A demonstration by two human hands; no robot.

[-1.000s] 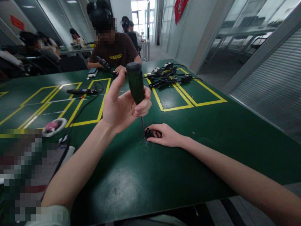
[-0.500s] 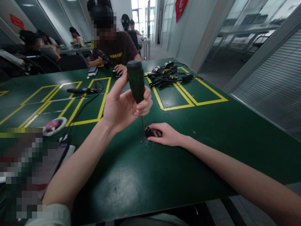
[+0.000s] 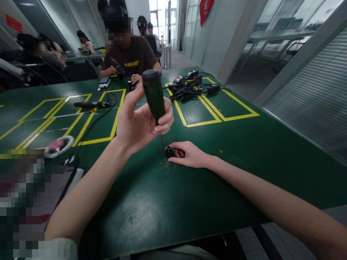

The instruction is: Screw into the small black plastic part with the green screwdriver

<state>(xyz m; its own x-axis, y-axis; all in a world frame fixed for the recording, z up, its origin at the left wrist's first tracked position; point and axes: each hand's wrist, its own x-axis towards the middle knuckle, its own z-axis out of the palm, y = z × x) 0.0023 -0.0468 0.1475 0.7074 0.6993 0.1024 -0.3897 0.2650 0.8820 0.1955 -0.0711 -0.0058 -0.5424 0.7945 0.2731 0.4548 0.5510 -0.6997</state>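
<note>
My left hand [image 3: 145,117] is closed around the thick dark handle of a screwdriver [image 3: 154,95]. The screwdriver stands nearly upright, its thin shaft running down to a small black part [image 3: 168,151] on the green table. Whether the tip sits in a screw cannot be made out. From the right, my right hand [image 3: 189,154] pinches this black part between thumb and fingers and keeps it against the tabletop. A short round post sticks up from the part. Just left of it lies a tiny metallic piece [image 3: 161,163], perhaps a screw.
Black cables with plugs [image 3: 192,85] lie heaped at the back right of the table [image 3: 217,202]. A corded power screwdriver [image 3: 92,104] and a white ring with a pink centre [image 3: 58,146] are at left. Across the table a co-worker [image 3: 135,54] holds a power tool.
The whole view has shifted slightly. Both hands keep their grips, the screwdriver still standing at the black part; no other clear movement shows.
</note>
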